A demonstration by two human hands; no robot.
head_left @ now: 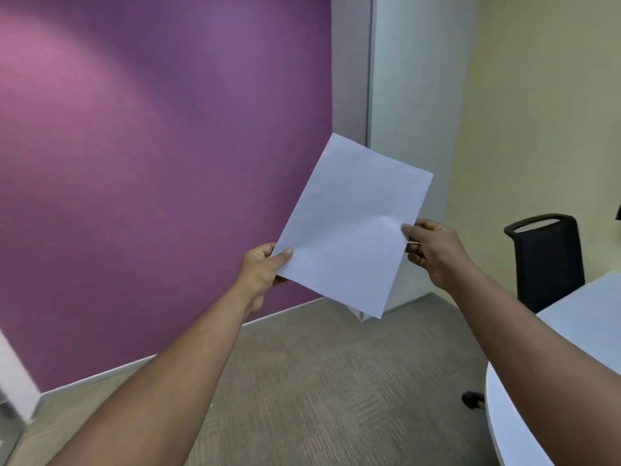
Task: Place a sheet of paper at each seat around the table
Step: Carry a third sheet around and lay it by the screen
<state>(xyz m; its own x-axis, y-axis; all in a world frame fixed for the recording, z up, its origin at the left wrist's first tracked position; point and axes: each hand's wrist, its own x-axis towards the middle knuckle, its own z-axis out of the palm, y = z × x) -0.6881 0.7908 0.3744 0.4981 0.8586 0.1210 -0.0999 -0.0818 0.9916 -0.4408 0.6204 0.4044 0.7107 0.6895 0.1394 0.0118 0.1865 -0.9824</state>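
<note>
White paper [349, 227] is held up in the air in front of a purple wall, tilted with its top to the right. My left hand [263, 270] pinches its lower left corner, thumb on the front. My right hand [433, 250] pinches its right edge, where the paper creases slightly. Whether it is one sheet or a thin stack I cannot tell. The white table [584, 317] curves along the right edge of the view, partly behind my right forearm.
A black office chair [546, 260] stands at the table's far side against a pale yellow wall. A chair caster [472, 398] shows on the grey carpet beside the table. A white column rises behind the paper.
</note>
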